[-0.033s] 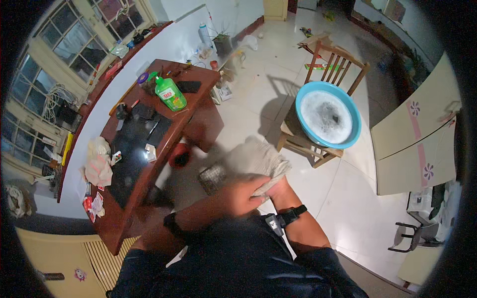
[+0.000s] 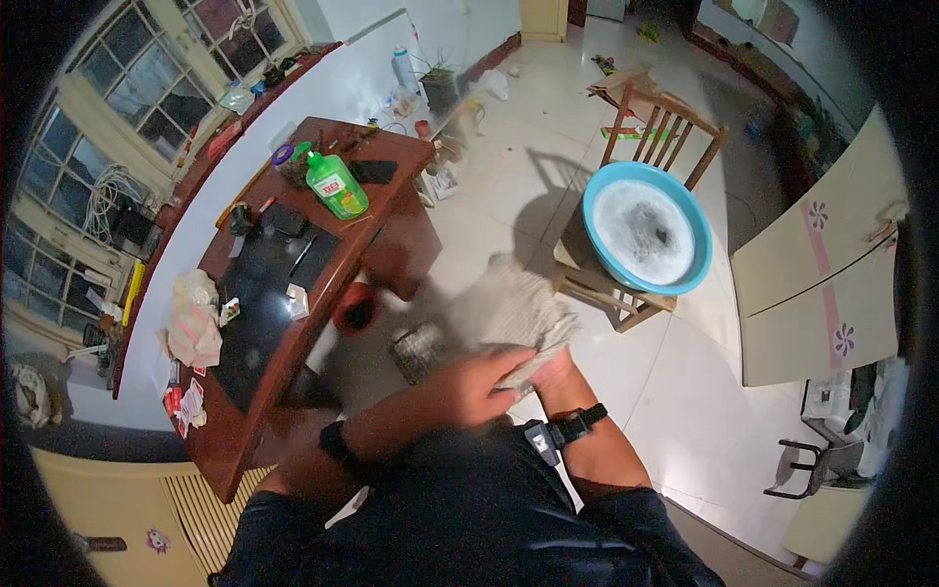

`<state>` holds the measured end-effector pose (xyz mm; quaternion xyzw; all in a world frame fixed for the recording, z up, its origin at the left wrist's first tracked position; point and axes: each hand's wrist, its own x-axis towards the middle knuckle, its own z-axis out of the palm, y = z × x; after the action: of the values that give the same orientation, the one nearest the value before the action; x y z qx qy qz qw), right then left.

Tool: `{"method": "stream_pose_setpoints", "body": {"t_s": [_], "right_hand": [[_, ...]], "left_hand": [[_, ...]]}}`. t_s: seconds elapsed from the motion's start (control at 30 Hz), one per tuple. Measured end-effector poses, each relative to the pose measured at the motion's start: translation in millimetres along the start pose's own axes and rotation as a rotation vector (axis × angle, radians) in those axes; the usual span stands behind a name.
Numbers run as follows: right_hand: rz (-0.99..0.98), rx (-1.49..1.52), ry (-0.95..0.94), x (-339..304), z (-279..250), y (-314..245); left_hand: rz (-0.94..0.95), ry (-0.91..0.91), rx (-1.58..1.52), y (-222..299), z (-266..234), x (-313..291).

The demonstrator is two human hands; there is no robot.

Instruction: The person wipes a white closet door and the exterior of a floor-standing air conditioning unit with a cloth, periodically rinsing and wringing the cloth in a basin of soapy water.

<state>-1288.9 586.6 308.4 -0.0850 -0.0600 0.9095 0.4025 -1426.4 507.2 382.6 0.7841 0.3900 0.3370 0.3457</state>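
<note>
A greyish-beige towel [image 2: 523, 298] with a ribbed weave hangs in front of my body, its far part smeared by motion. My left hand [image 2: 497, 380] reaches across from the left with its fingers closed on the towel's near edge. The towel covers most of my right hand [image 2: 556, 370]; only the part by the wrist shows, and its fingers are hidden. Both wrists carry dark straps, the right one with a small grey device [image 2: 539, 440]. Beyond the towel, a blue basin [image 2: 700, 256] of foamy water rests on a wooden chair [image 2: 636, 311].
On the left stands a reddish-brown desk [image 2: 256, 416] bearing a green pump bottle [image 2: 337, 188], crumpled cloth [image 2: 194, 328] and small items. A red bucket [image 2: 354, 308] and a wire-mesh box [image 2: 419, 352] sit beside it. A pale cabinet [image 2: 782, 303] is on the right.
The towel has shifted slightly up and to the right. Both hands stay nearly in place.
</note>
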Motion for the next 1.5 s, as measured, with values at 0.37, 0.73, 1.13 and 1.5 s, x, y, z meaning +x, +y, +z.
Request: {"method": "stream_pose_setpoints", "body": {"t_s": [0.37,0.73,1.13,1.5], "right_hand": [[-0.343,-0.608,0.155,15.3,-18.9,-4.9],[-0.184,-0.008,0.075,155.7,45.9,99.3],[-0.124,-0.076,-0.040,327.4,74.8,161.1],[-0.158,-0.065,-0.032,380.9,62.0,175.4]], "left_hand": [[-0.354,-0.144,-0.141,-38.9,-81.4,-27.7],[-0.687,0.446,-0.142,-183.9,-283.4,-72.0],[0.077,0.338,0.465,-263.7,-455.0,35.9],[-0.115,-0.001,0.238,-293.4,-470.8,58.0]]}}
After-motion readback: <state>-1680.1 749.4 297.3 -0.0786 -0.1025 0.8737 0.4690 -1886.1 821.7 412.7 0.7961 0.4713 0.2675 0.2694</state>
